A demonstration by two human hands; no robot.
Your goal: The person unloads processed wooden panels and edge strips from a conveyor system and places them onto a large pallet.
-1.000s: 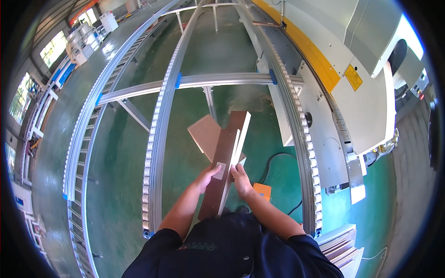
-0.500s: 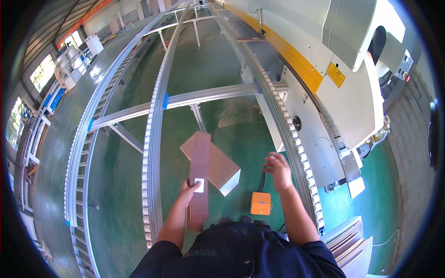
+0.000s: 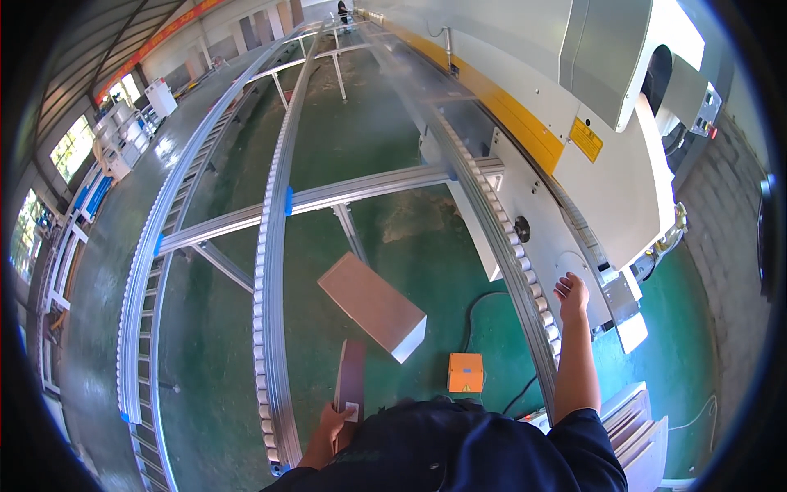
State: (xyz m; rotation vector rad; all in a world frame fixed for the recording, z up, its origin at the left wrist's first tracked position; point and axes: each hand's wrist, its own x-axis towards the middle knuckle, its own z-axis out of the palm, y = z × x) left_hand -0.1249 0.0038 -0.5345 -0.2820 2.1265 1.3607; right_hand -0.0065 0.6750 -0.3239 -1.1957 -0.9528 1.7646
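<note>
**Narrow board held at the left, right hand by the roller track**

My left hand [image 3: 330,428] is clamped on the near end of a narrow brown board [image 3: 350,384], held low against my body, just beside the left roller rail [image 3: 270,271]. The board appears as a long, thin, dark reddish-brown strip running away from me; a small pale patch marks the end near my fingers. Its lower end is hidden behind my hand and my dark sleeve, so I cannot make out its full length.

Ahead of it, over the green floor [image 3: 410,238] between the rails, is a wider panel [image 3: 370,305], pale brown on its broad face and white along the edge. I cannot tell whether it rests on the floor or is clear of it.

My right hand [image 3: 570,293] is empty, the fingers loosely spread, just beside the right roller rail [image 3: 500,238] at the white machine housing [image 3: 590,164]. An orange box [image 3: 465,372] sits on the floor near a black cable.
</note>
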